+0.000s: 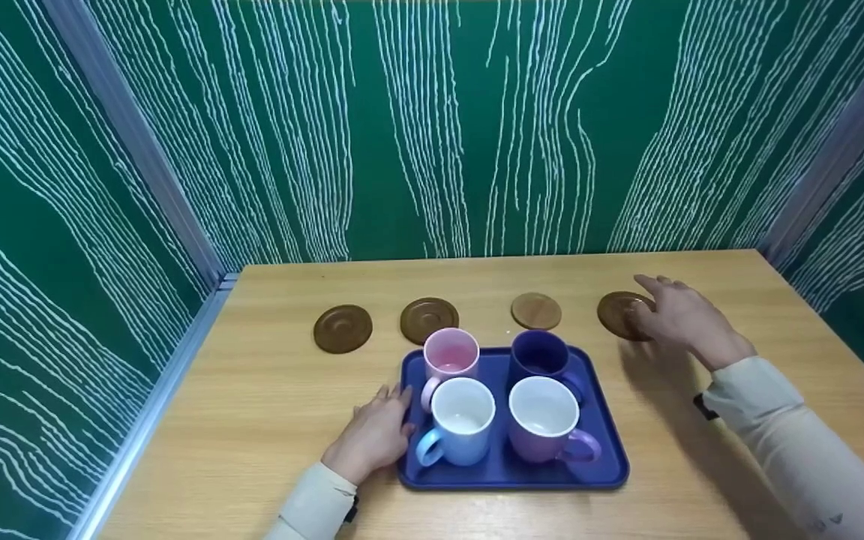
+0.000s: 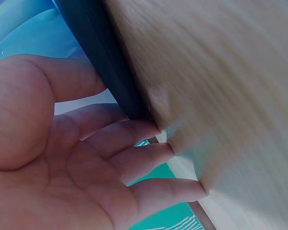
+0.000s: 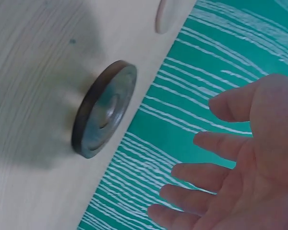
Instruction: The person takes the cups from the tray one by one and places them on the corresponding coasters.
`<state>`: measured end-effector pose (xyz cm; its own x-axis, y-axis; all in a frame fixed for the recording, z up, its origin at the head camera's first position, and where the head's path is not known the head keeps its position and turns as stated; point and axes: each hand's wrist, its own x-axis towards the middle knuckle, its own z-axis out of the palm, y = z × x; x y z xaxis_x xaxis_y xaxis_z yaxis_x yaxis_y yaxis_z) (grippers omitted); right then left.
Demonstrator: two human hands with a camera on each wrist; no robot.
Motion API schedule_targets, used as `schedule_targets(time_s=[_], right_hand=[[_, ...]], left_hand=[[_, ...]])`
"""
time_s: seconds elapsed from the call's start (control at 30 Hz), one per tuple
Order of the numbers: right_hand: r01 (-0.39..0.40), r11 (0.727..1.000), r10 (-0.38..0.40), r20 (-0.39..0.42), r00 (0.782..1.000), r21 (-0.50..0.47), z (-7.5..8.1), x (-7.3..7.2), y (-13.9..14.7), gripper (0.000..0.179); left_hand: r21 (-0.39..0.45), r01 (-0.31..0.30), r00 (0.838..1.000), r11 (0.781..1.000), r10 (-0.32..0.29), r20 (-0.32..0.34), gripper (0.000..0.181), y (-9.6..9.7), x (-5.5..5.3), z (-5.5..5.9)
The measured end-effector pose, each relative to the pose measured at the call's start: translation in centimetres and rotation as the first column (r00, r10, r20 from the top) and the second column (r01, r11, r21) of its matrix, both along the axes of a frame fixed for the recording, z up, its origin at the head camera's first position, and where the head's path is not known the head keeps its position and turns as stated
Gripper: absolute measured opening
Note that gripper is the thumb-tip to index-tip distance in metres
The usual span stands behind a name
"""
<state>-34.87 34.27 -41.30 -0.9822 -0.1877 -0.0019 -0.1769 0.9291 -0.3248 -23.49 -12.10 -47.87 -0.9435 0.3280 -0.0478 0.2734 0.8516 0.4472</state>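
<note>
Head view: green walls (image 1: 364,135) border the wooden table (image 1: 252,405); left hand (image 1: 373,435), right hand (image 1: 681,316) unclenched.

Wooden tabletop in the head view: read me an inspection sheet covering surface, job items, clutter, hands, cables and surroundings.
Surface: light wooden tabletop, grain visible.
Job's things: blue tray bearing a pink mug, dark blue mug, light blue mug and purple mug, all upright; beyond it, three dark brown coasters and one lighter wooden coaster.
Clutter: nothing seen.
Hands: left hand touches the tray's left edge; right hand is at the rightmost coaster, fingers apart from it in the right wrist view.
Cables: nothing seen.
Surroundings: green walls with wavy white lines; grey corner posts.
</note>
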Motion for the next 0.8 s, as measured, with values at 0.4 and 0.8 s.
schedule_targets(time_s=[0.4,0.8], right_hand=[[-0.015,1.000,0.015,-0.116,0.993,-0.002,0.4,3.5,-1.3,0.063],[-0.057,0.997,0.045,-0.231,0.972,-0.047,-1.0,6.9,-2.4,0.057]], left_hand=[[0.011,-0.013,1.000,1.000,0.013,0.022,0.056,0.0,0.1,-0.1],[0.004,-0.014,0.999,1.000,0.014,0.035,0.057,0.1,0.1,0.2]])
